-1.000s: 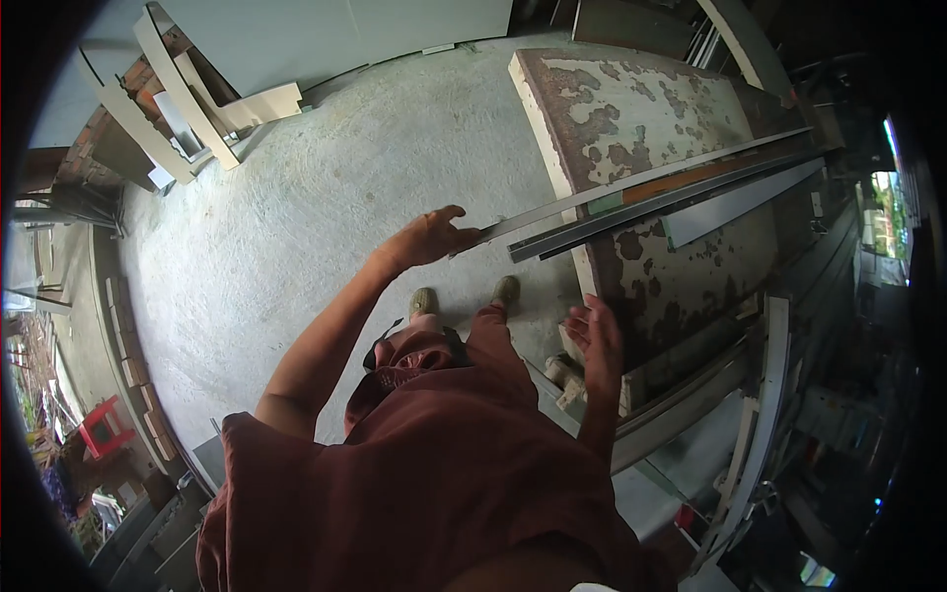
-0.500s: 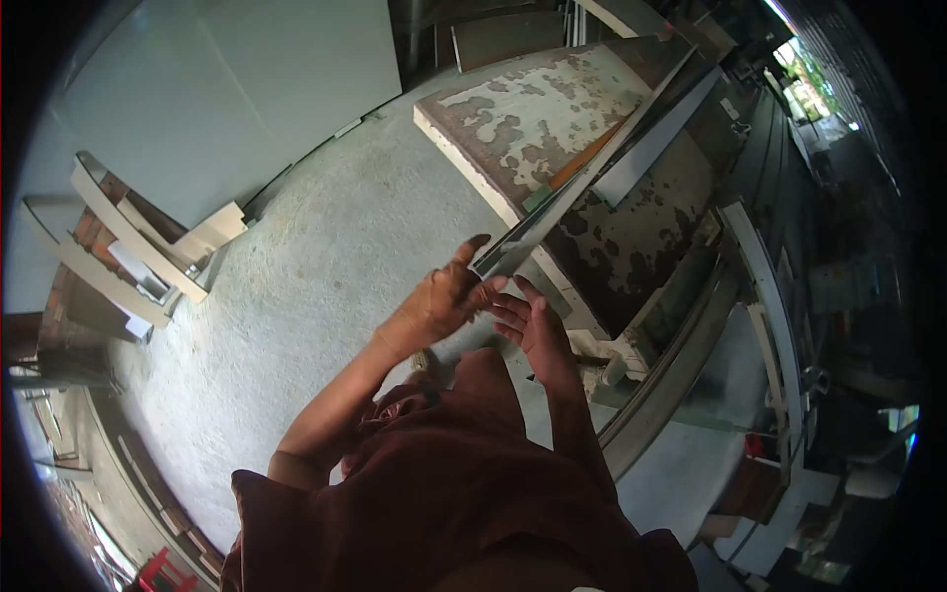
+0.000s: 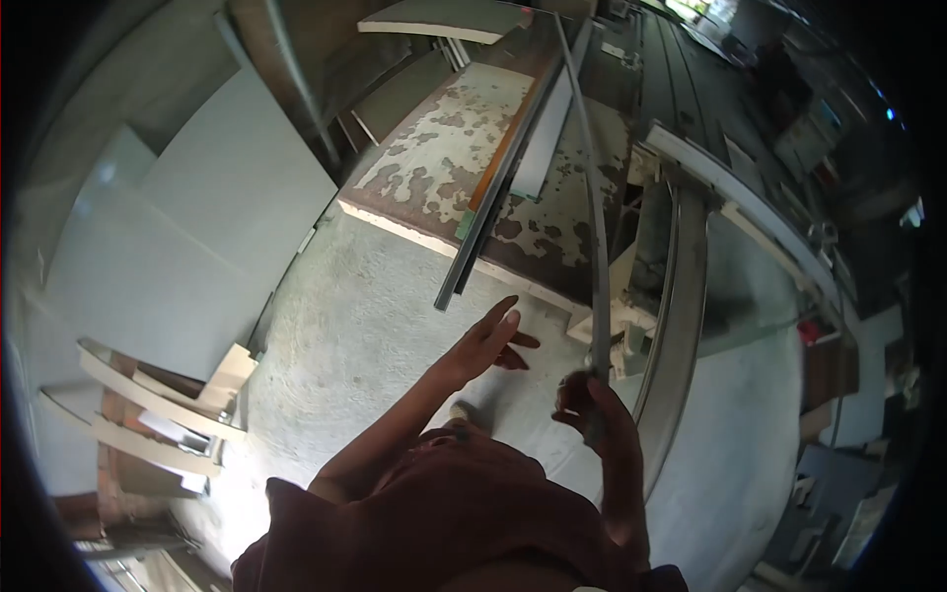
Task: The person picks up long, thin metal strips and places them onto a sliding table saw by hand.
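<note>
A long, thin grey strip [image 3: 594, 207] runs from my right hand [image 3: 604, 419] away toward the back of the worktable. My right hand is closed around its near end, thumb against it. To the left, my left hand [image 3: 485, 345] is empty, its fingers stretched out and apart over the floor. Just beyond that hand, a long dark metal profile [image 3: 472, 242] lies on the worktable [image 3: 409, 183], its near end jutting past the front edge. A white strip [image 3: 543, 148] and an orange-brown strip [image 3: 505, 148] lie beside the profile on the patchy, peeling top.
Large pale panels [image 3: 212, 187] lean at the left. Curved cream pieces [image 3: 163, 395] stand low on the left by a brick stack. A long rail [image 3: 681, 306] and a light beam [image 3: 735, 183] run along the right. Concrete floor [image 3: 330, 316] shows in front of the worktable.
My hands, close together at the profile's near end before, are now apart. The right hand has moved right with the grey strip, and the left no longer touches the profile. The view has turned right.
</note>
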Demonstrator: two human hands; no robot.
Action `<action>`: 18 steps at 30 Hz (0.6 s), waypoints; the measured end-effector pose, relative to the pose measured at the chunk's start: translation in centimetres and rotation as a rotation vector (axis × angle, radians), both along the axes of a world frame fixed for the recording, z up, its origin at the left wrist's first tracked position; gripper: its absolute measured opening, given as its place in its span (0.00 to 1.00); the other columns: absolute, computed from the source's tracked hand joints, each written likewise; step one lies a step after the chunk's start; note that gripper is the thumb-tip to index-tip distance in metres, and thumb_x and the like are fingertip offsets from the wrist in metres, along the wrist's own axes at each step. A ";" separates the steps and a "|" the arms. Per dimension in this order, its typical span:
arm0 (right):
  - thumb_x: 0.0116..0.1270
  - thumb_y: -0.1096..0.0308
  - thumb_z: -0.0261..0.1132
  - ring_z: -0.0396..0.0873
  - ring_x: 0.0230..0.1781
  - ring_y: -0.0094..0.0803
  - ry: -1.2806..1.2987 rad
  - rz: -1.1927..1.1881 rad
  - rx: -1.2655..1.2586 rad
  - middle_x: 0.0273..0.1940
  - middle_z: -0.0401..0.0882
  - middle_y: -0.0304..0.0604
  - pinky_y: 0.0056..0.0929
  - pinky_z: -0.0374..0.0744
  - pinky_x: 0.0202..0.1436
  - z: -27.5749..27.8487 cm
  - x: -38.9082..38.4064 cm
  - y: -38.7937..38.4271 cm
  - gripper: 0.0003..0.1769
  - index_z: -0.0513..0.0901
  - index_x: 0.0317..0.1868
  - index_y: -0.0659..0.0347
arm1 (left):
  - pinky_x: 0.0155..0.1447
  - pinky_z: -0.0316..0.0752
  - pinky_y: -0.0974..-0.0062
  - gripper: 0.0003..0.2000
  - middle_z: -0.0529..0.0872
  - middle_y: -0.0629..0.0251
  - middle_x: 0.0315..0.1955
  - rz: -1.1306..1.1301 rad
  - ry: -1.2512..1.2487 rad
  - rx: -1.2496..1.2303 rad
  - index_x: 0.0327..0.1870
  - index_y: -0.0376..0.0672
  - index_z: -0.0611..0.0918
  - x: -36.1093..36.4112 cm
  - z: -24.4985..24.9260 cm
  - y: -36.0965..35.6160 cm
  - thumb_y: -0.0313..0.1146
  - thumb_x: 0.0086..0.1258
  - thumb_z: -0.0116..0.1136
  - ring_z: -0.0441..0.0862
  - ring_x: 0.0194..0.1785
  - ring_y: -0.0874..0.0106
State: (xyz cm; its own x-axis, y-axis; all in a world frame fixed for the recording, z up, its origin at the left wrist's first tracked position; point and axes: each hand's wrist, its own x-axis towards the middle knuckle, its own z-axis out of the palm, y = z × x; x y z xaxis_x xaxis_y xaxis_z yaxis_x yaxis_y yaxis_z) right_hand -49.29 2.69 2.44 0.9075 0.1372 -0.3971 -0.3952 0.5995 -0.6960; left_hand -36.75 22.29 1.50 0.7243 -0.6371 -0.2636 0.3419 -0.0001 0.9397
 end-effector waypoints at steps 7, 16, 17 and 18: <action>0.65 0.60 0.55 0.75 0.44 0.31 0.059 0.078 -0.305 0.42 0.76 0.45 0.31 0.73 0.51 -2.3 -21.6 -1.2 0.18 0.74 0.43 0.70 | 0.56 0.69 0.57 0.49 0.55 0.45 0.63 -0.162 0.527 -0.208 0.68 0.42 0.40 -0.7 -5.7 -5.9 0.67 0.56 0.44 0.70 0.55 0.49; 0.61 0.65 0.63 0.72 0.44 0.23 0.553 0.323 -0.411 0.43 0.77 0.37 0.24 0.72 0.47 -2.1 -45.2 7.7 0.15 0.76 0.47 0.61 | 0.59 0.63 0.48 0.55 0.49 0.44 0.65 -0.271 0.698 -0.424 0.67 0.41 0.37 -2.4 -10.4 -9.2 0.69 0.49 0.51 0.61 0.61 0.45; 0.63 0.64 0.60 0.72 0.41 0.22 0.608 0.305 -0.384 0.40 0.77 0.38 0.22 0.72 0.44 -2.3 -47.0 9.2 0.14 0.76 0.47 0.61 | 0.59 0.63 0.48 0.55 0.49 0.44 0.65 -0.283 0.707 -0.411 0.67 0.41 0.37 -3.4 -10.5 -8.9 0.69 0.49 0.51 0.61 0.61 0.45; 0.57 0.55 0.66 0.74 0.39 0.28 0.689 0.455 -0.326 0.42 0.77 0.42 0.24 0.75 0.41 0.1 -45.7 10.2 0.31 0.67 0.58 0.55 | 0.58 0.66 0.51 0.52 0.55 0.46 0.62 -0.206 0.723 -0.434 0.66 0.40 0.44 -4.8 -10.0 -8.6 0.67 0.51 0.52 0.65 0.59 0.48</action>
